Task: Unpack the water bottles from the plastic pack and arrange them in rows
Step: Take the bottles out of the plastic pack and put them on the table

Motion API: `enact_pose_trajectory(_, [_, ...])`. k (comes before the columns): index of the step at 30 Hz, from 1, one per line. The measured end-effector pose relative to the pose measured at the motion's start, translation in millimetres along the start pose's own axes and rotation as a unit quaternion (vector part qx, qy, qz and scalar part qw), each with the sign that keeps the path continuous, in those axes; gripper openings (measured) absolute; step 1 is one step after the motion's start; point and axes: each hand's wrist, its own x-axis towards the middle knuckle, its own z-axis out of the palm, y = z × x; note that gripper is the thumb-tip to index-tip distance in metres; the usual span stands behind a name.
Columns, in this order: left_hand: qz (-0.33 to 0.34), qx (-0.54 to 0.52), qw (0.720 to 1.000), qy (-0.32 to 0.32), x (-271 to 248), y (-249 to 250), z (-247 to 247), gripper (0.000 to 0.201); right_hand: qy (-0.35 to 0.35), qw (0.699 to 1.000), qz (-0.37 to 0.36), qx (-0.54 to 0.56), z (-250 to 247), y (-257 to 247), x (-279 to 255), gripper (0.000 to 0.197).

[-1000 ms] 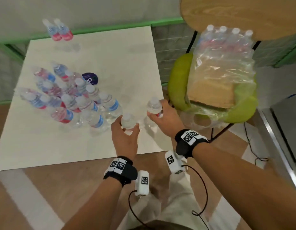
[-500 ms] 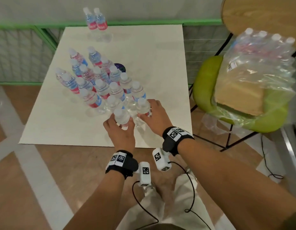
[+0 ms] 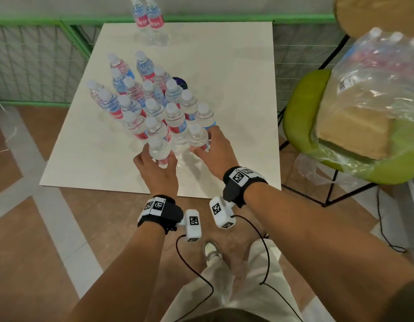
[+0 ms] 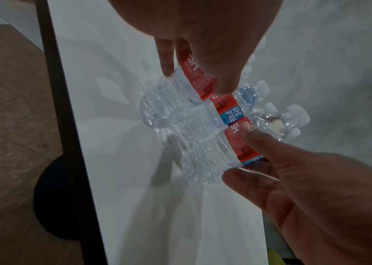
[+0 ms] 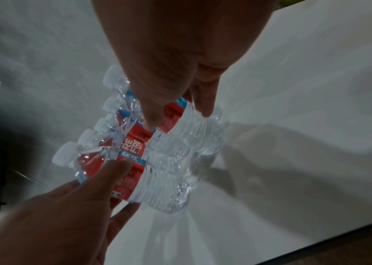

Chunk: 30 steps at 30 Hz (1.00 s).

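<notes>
Clear bottle (image 3: 158, 148) inside left grip (image 3: 158, 168) (upright)

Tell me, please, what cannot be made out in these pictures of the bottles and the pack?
- Pack, head view: cut off by the right edge; the bottle count inside is unreadable through crinkled plastic.
- Dark disc on the table, head view: mostly hidden behind bottles.
- Far pair, head view: caps cut off by the top edge.
- Left hand, left wrist view: mostly out of frame.

Both arms reach fwd, wrists side by side. L hand (image 3: 158, 169): fingers and thumb curled round a bottle (image 3: 159, 149). R hand (image 3: 216, 156): same grip on a second bottle (image 3: 198, 137). Hands close, not touching.
</notes>
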Motion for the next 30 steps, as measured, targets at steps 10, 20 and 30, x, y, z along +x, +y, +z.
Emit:
enact_pose_trajectory(10, [-0.263, 0.045, 0.956, -0.119, -45.9, -8.6, 7.7, 0.059, -0.029, 0.998, 0.035, -0.034, -38.9, 13.9, -18.1, 0.067])
enact_pose_trajectory(20, [-0.13, -0.003, 0.896, -0.424, -90.5, 112.8, 102.9, 0.029, 0.025, 0.989, 0.113, -0.093, -178.6, 55.3, -48.1, 0.027])
enact_pose_trajectory(30, [0.11, 0.03, 0.801, -0.588, -143.2, 253.9, 271.8, 0.026, 0.145, 0.946, 0.23, -0.176, -351.6, 125.0, -43.6, 0.024])
